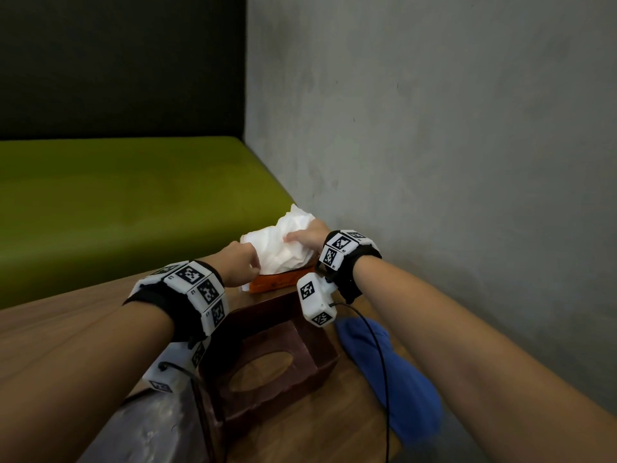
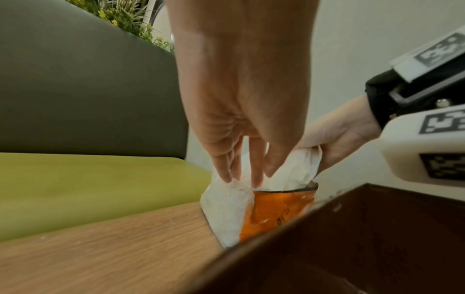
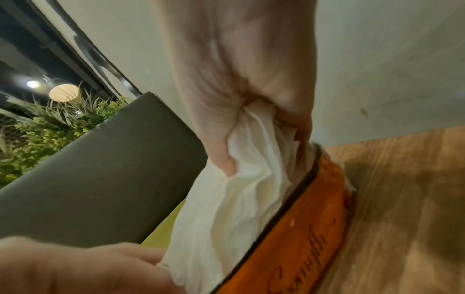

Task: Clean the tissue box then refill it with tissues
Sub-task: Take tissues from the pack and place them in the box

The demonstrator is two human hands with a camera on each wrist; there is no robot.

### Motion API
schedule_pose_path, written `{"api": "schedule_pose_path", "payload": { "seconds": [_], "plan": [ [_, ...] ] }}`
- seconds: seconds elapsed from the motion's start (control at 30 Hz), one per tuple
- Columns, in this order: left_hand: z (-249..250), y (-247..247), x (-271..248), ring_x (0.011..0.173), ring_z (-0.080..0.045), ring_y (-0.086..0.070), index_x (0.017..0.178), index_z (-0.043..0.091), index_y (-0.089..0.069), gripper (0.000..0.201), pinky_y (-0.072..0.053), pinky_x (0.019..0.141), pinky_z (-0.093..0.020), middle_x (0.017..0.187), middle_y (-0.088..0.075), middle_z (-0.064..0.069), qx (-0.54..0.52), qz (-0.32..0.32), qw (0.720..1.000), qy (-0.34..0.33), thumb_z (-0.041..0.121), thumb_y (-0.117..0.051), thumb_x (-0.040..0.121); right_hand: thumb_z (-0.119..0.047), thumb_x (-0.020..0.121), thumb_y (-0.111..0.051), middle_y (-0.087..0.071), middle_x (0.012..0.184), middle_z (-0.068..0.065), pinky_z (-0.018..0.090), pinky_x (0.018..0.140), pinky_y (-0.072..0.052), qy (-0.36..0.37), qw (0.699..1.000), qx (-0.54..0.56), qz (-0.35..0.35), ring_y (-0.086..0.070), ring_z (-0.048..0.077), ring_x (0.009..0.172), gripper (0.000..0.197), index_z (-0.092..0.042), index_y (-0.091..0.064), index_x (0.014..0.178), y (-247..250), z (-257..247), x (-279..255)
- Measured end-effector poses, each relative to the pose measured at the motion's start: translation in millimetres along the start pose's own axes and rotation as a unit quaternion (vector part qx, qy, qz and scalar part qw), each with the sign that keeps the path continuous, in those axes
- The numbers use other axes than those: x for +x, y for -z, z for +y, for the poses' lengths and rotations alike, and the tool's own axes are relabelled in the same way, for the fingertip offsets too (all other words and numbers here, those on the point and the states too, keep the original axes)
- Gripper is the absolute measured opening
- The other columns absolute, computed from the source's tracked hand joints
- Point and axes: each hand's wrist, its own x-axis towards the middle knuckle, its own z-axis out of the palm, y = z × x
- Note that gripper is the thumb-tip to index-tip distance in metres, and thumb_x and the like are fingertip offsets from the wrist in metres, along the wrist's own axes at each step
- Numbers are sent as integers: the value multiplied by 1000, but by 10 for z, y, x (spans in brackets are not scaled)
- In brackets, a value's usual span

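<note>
A brown tissue box with an oval slot lies on the wooden table, close to me. Just behind it sits an orange tissue pack with a crumpled wad of white tissues bulging from its top. My right hand grips the wad's right side, with tissue bunched between thumb and fingers. My left hand pinches the wad's left edge at the pack opening, fingertips down on the tissue. The pack stays on the table.
A blue cloth lies on the table right of the box, by the grey wall. Crinkled clear plastic sits at the near left. A green bench seat runs beyond the table's far edge. Wrist cables hang over the box.
</note>
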Motion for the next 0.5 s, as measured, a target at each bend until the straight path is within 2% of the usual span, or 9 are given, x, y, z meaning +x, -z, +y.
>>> {"api": "schedule_pose_path", "payload": {
  "seconds": [0.07,0.17,0.23,0.3,0.37,0.4,0.5],
  "plan": [
    [-5,4,-2,116,-25,-56,112,5,-66,30,-43,98,-31,123,-64,-11,-4,1,1000,5,12,-45,91,-18,76,-73,-46,134,17,39,100,-44,-22,999,-11,21,-49,34,122,76,4,-28,134,2,4,-8],
    [-1,12,-3,118,-26,-53,114,4,-62,30,-41,97,-31,125,-61,-12,-8,3,1000,16,12,-44,91,-17,74,-74,-55,129,16,39,97,-48,-1,1000,-30,7,-56,32,115,65,2,-43,127,9,7,-22],
    [2,15,-4,117,-27,-52,113,4,-59,28,-41,92,-30,124,-59,-14,-12,12,1000,25,11,-43,91,-17,73,-73,-59,123,16,37,93,-50,18,999,-39,17,-58,32,110,57,1,-49,121,14,-8,-37],
    [4,19,-10,109,-29,-52,112,3,-55,26,-40,83,-30,120,-58,-17,-30,24,999,37,9,-44,90,-18,72,-73,-61,120,17,35,88,-49,35,998,-38,38,-59,33,109,56,1,-52,120,20,-42,-51],
    [1,21,-14,97,-28,-50,112,2,-51,25,-38,76,-29,118,-56,-20,-53,28,997,52,8,-44,89,-18,71,-72,-62,120,17,35,90,-51,49,997,-23,51,-59,33,109,55,1,-54,119,16,-103,-93],
    [-6,12,-11,96,-29,-50,114,2,-49,26,-38,75,-29,118,-55,-21,-62,28,996,55,7,-44,88,-17,70,-72,-62,121,17,37,92,-51,55,997,-11,53,-59,33,109,54,0,-55,118,16,-125,-112],
    [17,3,-41,109,-34,-51,119,-1,-41,32,-38,80,-33,121,-52,-23,-89,39,993,63,6,-45,89,-12,70,-72,-62,120,17,38,92,-52,57,996,43,62,-58,33,109,51,1,-55,117,81,-189,-226]
  ]
}}
